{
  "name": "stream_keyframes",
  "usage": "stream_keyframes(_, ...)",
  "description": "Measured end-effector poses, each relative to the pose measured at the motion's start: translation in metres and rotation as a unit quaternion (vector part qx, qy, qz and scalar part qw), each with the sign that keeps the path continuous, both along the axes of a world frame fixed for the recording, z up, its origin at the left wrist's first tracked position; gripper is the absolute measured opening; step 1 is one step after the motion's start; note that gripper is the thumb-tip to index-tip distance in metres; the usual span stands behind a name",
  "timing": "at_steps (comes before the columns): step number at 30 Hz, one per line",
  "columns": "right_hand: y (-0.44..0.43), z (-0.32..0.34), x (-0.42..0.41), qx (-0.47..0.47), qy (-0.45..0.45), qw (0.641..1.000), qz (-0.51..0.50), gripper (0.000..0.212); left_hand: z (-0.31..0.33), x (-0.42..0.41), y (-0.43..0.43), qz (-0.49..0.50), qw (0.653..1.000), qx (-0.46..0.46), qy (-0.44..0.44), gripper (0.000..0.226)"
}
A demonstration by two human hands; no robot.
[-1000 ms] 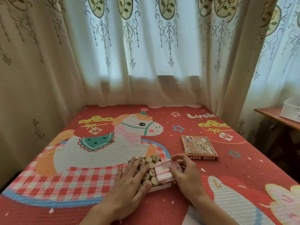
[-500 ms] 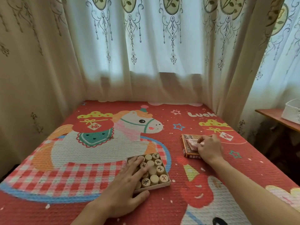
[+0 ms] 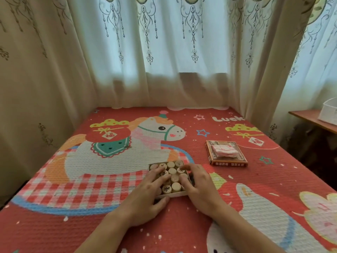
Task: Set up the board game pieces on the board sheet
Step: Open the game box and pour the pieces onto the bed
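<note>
The right hand [image 3: 200, 187] has left the folded board sheet [image 3: 225, 151] on the box lid [image 3: 228, 163] and returned to the tray [image 3: 179, 194] of round pieces [image 3: 172, 170]. Its bent fingers rest on the discs beside the left hand [image 3: 145, 196], which lies flat across them; neither plainly pinches one. With the sheet not yet unfolded, setup has barely begun; the bed cover [image 3: 182, 225] reads "Luck" and 福, while the lid's print is too small to read.

Matt wooden pieces [image 3: 171, 170] in cardboard tray [image 3: 179, 194]; quilted cloth mat [image 3: 182, 225].
</note>
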State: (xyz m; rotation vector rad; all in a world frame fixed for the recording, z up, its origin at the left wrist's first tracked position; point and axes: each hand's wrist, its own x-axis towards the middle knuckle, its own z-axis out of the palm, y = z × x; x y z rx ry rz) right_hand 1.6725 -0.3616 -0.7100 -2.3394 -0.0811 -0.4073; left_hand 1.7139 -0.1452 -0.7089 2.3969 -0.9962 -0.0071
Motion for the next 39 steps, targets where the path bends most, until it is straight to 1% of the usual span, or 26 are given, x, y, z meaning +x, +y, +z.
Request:
stream_keyframes(3,0.0,0.004,0.002,-0.019,-0.004,1.0,-0.003,0.023,0.004,0.001,-0.001,-0.007,1.0,-0.008,-0.007,0.065)
stream_keyframes(6,0.0,0.009,0.004,-0.05,-0.012,0.999,-0.015,0.027,0.01,0.002,-0.003,-0.011,1.0,-0.015,-0.024,0.062)
stream_keyframes(9,0.001,0.004,0.004,-0.058,0.01,0.998,-0.024,0.022,0.006,-0.001,0.001,0.008,1.0,-0.02,-0.008,0.065)
stream_keyframes(12,0.0,0.001,0.005,-0.07,0.003,0.997,-0.017,0.018,0.003,0.003,0.006,0.039,0.999,-0.025,-0.008,0.079)
stream_keyframes(15,0.001,0.002,0.005,-0.055,-0.003,0.998,-0.012,0.014,0.005,0.003,0.008,0.076,0.997,-0.015,0.01,0.097)
stream_keyframes(18,-0.002,0.004,0.003,-0.049,-0.008,0.999,0.006,0.015,0.003,0.004,0.007,0.084,0.996,0.003,0.02,0.107)
stream_keyframes(19,-0.003,0.006,0.0,-0.05,-0.006,0.998,0.025,0.02,0.003,0.004,0.007,0.082,0.996,0.007,0.014,0.108)
stream_keyframes(20,-0.006,0.009,-0.003,-0.05,0.006,0.998,0.049,0.031,0.003,0.004,0.008,0.082,0.997,0.009,0.013,0.109)
stream_keyframes(23,-0.016,0.017,-0.01,-0.047,0.074,0.989,0.117,0.082,0.005,0.004,0.01,0.081,0.997,0.005,0.006,0.109)
stream_keyframes(24,-0.018,0.019,-0.008,-0.065,0.083,0.986,0.129,0.097,0.006,0.004,0.011,0.079,0.997,0.006,0.0,0.109)
stream_keyframes(25,-0.021,0.019,-0.006,-0.084,0.09,0.983,0.134,0.106,0.007,0.003,0.01,0.075,0.997,0.009,-0.008,0.109)
stream_keyframes(26,-0.022,0.021,-0.003,-0.093,0.101,0.981,0.136,0.11,0.008,0.001,0.009,0.07,0.997,0.012,-0.012,0.109)
stream_keyframes(27,-0.023,0.022,-0.001,-0.097,0.115,0.979,0.136,0.109,0.009,-0.001,0.009,0.066,0.998,0.011,-0.014,0.108)
stream_keyframes(30,-0.027,0.023,-0.001,-0.092,0.13,0.977,0.139,0.101,0.011,-0.007,0.008,0.057,0.998,-0.002,0.003,0.098)
stream_keyframes(33,-0.032,0.028,-0.005,-0.059,0.11,0.981,0.146,0.102,0.013,-0.008,0.005,0.059,0.993,-0.069,0.068,0.072)
stream_keyframes(35,-0.037,0.034,-0.008,-0.06,0.1,0.984,0.138,0.106,0.012,-0.009,0.0,0.053,0.983,-0.132,0.12,0.063)
stream_keyframes(37,-0.045,0.039,-0.011,-0.05,0.1,0.984,0.139,0.111,0.01,-0.012,-0.006,0.047,0.967,-0.187,0.167,0.067)
stream_keyframes(39,-0.054,0.045,-0.015,0.003,0.114,0.981,0.16,0.112,0.007,-0.011,-0.01,0.044,0.958,-0.216,0.186,0.077)
